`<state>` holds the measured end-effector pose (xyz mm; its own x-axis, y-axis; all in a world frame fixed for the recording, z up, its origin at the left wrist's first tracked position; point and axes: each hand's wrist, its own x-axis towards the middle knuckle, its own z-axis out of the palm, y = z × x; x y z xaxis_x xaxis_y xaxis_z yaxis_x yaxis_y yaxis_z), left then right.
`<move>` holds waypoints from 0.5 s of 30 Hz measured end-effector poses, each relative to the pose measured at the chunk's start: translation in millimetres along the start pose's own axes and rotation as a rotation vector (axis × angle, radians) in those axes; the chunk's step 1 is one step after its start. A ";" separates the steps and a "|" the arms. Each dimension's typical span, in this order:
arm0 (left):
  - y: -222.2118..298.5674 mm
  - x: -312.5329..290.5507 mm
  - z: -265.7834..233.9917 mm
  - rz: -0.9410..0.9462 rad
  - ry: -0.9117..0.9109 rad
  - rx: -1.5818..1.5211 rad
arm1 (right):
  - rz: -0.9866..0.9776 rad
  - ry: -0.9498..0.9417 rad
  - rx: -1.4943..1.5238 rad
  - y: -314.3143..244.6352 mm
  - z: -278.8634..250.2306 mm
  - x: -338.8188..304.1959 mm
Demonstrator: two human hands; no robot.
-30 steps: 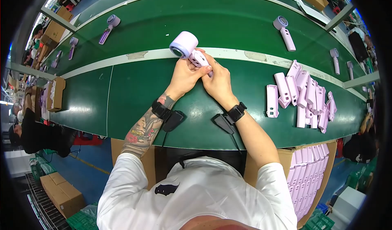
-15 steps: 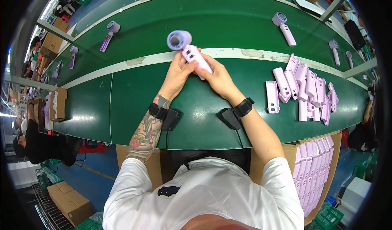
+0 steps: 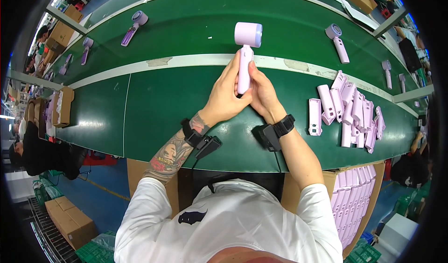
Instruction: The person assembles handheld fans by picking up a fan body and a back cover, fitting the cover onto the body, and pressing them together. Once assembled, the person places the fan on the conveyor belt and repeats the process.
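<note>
A pale lilac handheld fan [image 3: 245, 67] stands almost upright between my hands, above the near edge of the belt. Its round drum-shaped head is at the top and the face with the bluish rim points right. My left hand [image 3: 225, 97] is closed around the handle from the left, thumb near its lower end. From the other side my right hand [image 3: 264, 92] grips the handle too, its thumb up along the edge. The handle's far side is hidden by my fingers. A loose pile of lilac handle shells [image 3: 347, 99] lies on the green table to the right.
Beyond the pale rail [image 3: 196, 59], a green belt [image 3: 186, 29] carries more fans, including one on the left [image 3: 134, 28] and one on the right [image 3: 338, 43]. An open carton [image 3: 379, 188] packed with lilac shells stands beside my right arm. A small carton [image 3: 65, 106] sits at the table's left end.
The fan has turned in my hands, from leaning left with its handle openings showing to nearly upright with a plain side showing. Its head has swung right. My left hand has moved right.
</note>
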<state>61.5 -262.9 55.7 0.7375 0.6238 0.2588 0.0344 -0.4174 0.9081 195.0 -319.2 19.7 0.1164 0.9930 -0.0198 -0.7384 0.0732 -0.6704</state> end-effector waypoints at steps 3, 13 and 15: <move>4.9 -0.1 -3.5 0.055 0.005 0.125 | 0.024 0.006 0.036 -2.0 3.6 -0.6; -48.1 11.2 -25.6 -0.037 -0.134 -0.339 | -0.499 0.211 -1.279 -0.2 20.6 -0.3; -47.9 13.1 -26.4 -0.060 -0.150 -0.354 | -0.576 0.176 -1.363 -1.0 12.4 2.6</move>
<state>51.8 -217.3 24.3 0.8327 0.5256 0.1741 -0.1346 -0.1129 0.9844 187.9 -315.5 29.5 0.3186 0.8275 0.4623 0.5980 0.2030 -0.7754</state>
